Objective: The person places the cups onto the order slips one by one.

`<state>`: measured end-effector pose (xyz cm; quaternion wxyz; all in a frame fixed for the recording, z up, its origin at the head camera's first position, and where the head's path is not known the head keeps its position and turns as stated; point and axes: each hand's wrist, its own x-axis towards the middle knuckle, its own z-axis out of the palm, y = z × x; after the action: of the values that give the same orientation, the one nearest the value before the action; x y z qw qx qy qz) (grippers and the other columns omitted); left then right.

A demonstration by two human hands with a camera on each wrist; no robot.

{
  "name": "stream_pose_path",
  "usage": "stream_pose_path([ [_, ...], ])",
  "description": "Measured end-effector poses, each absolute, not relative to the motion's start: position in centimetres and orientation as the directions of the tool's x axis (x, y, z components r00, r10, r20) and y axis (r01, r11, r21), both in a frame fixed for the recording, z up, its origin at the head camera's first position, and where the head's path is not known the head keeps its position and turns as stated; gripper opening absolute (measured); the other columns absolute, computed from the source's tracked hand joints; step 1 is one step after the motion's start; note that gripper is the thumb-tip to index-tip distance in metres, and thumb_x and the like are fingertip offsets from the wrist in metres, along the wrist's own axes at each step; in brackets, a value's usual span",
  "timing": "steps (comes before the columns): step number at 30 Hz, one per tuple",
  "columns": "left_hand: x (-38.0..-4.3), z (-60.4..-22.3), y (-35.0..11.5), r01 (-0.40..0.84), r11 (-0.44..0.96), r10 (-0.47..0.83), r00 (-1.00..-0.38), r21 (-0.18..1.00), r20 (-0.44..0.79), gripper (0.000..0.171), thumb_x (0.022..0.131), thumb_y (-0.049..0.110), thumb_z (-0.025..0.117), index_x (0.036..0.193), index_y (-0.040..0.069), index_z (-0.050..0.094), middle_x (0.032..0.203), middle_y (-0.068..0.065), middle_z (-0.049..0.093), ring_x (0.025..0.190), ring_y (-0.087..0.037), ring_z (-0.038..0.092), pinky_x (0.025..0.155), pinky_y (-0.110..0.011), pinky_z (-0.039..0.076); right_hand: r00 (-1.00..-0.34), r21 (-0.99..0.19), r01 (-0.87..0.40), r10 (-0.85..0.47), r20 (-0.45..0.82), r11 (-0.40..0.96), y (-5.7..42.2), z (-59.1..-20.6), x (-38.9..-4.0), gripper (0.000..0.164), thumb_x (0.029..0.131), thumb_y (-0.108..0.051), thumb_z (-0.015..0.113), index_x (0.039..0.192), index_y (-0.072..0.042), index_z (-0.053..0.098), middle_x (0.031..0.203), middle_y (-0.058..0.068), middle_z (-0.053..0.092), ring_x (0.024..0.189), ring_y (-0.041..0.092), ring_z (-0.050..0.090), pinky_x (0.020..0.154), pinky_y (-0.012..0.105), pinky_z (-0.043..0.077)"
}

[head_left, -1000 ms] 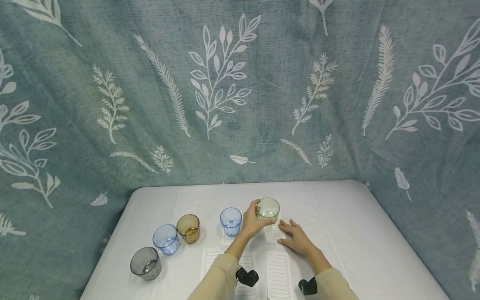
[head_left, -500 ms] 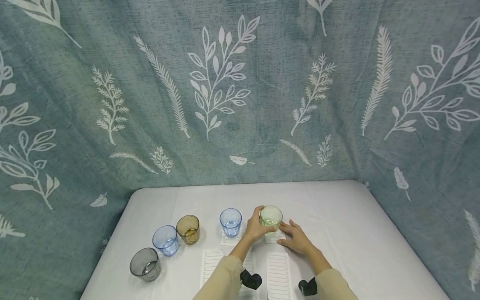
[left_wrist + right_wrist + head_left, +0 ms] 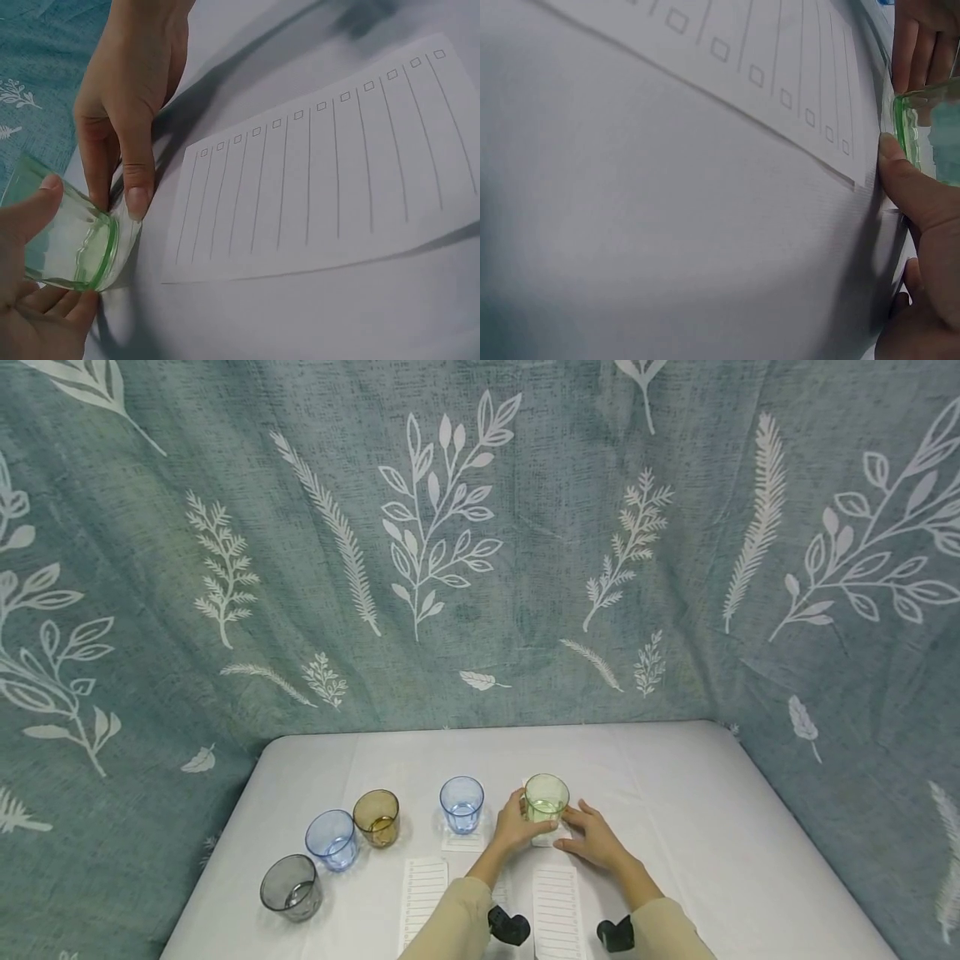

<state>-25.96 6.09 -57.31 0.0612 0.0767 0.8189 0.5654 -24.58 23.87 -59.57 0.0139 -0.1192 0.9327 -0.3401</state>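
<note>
My left hand (image 3: 516,827) grips a pale green glass (image 3: 547,795), thumb on the near side and fingers round the left. In the left wrist view the green glass (image 3: 71,240) stands on or just over a slip of paper (image 3: 127,244); I cannot tell if its full weight rests there. Close by on the right, my right hand (image 3: 594,837) lies with fingers extended, its thumb touching the slip's edge. The right wrist view has that thumb beside the base of the green glass (image 3: 922,127).
A blue glass (image 3: 461,803) stands on another slip to the left. Farther left are an amber glass (image 3: 377,818), a second blue glass (image 3: 332,839) and a grey glass (image 3: 291,887). Lined checklist sheets (image 3: 557,910) lie nearest me on the white table (image 3: 720,852).
My left hand has brought the green glass down and slightly right onto or just above the slip. My right hand has stayed in place.
</note>
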Motion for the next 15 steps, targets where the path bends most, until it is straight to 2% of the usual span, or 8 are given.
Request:
stream_pose_path([
  [4,-25.84,-57.67,6.29,0.077,0.361,0.195,-0.981,0.929,0.005,0.073,0.075,0.019,0.078,0.132,-0.008,0.042,0.129,-0.027,0.052,0.120,-0.043,0.048,0.103,-0.052,0.038,-0.975,-0.641,-0.201,-0.218,0.053,0.741,23.94,-59.57,-24.64,0.062,0.075,-0.024,0.078,0.125,0.005,0.055,0.135,0.020,0.049,0.133,0.048,0.026,0.105,0.063,0.025],
  [7,-25.80,-57.87,6.39,0.092,0.370,0.198,-0.980,0.925,0.019,0.072,0.075,0.018,0.077,0.132,-0.008,0.042,0.129,-0.028,0.051,0.121,-0.044,0.047,0.103,-0.053,0.038,-0.977,-0.646,-0.187,-0.207,0.047,0.740,23.98,-59.60,-24.63,0.064,0.074,-0.025,0.079,0.125,0.005,0.055,0.136,0.020,0.049,0.134,0.048,0.027,0.105,0.062,0.026],
  [11,-25.73,-58.07,6.42,0.097,0.388,0.217,-0.976,0.917,0.012,0.076,0.079,0.020,0.074,0.138,-0.007,0.036,0.134,-0.028,0.047,0.124,-0.044,0.045,0.104,-0.053,0.036,-0.981,-0.657,-0.165,-0.194,0.029,0.736,23.94,-59.68,-24.59,0.065,0.074,-0.026,0.078,0.127,0.004,0.055,0.137,0.019,0.048,0.135,0.046,0.025,0.106,0.061,0.026],
  [15,-25.54,-58.11,6.36,0.082,0.414,0.247,-0.969,0.907,-0.026,0.082,0.084,0.023,0.070,0.144,-0.006,0.023,0.142,-0.029,0.036,0.129,-0.045,0.037,0.108,-0.053,0.031,-0.984,-0.658,-0.145,-0.177,0.018,0.739,23.88,-59.77,-24.55,0.066,0.074,-0.029,0.078,0.127,0.003,0.055,0.138,0.019,0.047,0.135,0.045,0.025,0.107,0.060,0.026],
])
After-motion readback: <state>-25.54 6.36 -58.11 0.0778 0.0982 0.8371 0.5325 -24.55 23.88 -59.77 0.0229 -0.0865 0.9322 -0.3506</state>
